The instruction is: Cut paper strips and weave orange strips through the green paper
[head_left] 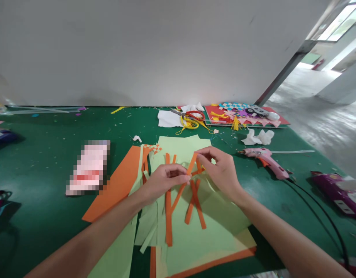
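Observation:
Between my two hands an orange paper strip [192, 164] is held at a slant. My left hand [166, 179] is closed, thumb and fingers pinching the strip's lower part. Its upper end is pinched by my right hand [221, 168], also closed. Beneath them lie light green paper sheets [212, 216], stacked and slightly askew. Several more orange strips rest on this stack, one long and upright [168, 216], two crossed [197, 200]. Some strips behind my fingers are partly hidden. Left of the stack is a large orange sheet [117, 185], and a small orange-and-white woven piece [155, 148] lies at its top.
Scissors with red and yellow handles [192, 117] lie behind the paper. A pink glue gun [267, 160], its black cord trailing, is on the right, near crumpled tissue [257, 137] and a purple packet [337, 191]. A pixelated pink object [89, 168] lies left. A grey wall [137, 54] borders the back.

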A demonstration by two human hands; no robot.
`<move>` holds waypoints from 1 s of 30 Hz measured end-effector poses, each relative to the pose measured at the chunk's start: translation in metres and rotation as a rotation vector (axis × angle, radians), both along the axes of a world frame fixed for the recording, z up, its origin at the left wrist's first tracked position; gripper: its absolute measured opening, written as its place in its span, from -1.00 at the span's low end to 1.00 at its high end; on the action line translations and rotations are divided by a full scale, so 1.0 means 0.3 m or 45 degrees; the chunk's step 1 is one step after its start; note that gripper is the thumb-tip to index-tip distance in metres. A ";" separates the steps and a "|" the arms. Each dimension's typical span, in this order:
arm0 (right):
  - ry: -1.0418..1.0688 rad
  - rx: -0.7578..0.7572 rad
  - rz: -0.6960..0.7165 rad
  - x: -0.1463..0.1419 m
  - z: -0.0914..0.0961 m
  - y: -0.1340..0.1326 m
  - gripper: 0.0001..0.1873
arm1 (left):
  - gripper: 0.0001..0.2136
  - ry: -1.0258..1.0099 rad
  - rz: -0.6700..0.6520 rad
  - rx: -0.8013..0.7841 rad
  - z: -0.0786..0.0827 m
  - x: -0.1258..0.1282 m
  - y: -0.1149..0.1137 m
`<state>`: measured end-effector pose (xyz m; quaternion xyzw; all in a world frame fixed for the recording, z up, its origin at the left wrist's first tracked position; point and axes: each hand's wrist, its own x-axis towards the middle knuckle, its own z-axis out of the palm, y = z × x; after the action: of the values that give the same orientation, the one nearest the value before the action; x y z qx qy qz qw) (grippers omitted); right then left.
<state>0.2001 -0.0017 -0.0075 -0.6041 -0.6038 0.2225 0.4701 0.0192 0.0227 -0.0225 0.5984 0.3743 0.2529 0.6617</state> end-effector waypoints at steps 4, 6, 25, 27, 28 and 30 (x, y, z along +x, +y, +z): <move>0.194 -0.112 0.008 0.004 0.004 0.007 -0.86 | -0.86 0.023 -0.069 -0.003 0.002 0.003 0.000; 0.238 -0.143 0.030 0.006 0.000 0.010 -0.84 | -0.86 0.039 -0.114 0.024 0.003 0.003 -0.001; 0.298 -0.461 0.404 -0.037 -0.027 -0.012 -0.77 | -0.81 -0.243 0.144 -0.080 -0.012 0.001 0.013; 0.258 -0.467 0.417 -0.036 -0.028 -0.012 -0.79 | -0.83 -0.252 0.157 -0.098 -0.013 0.002 0.014; 0.228 -0.472 0.425 -0.036 -0.029 -0.012 -0.80 | -0.84 -0.253 0.168 -0.108 -0.015 0.003 0.014; 0.178 -0.490 0.448 -0.038 -0.028 -0.015 -0.79 | -0.84 -0.257 0.191 -0.117 -0.018 0.007 0.014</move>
<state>0.1886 -0.0062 -0.0160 -0.5511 -0.6123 0.4525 0.3413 0.0212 0.0268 -0.0280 0.5093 0.3608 0.3430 0.7020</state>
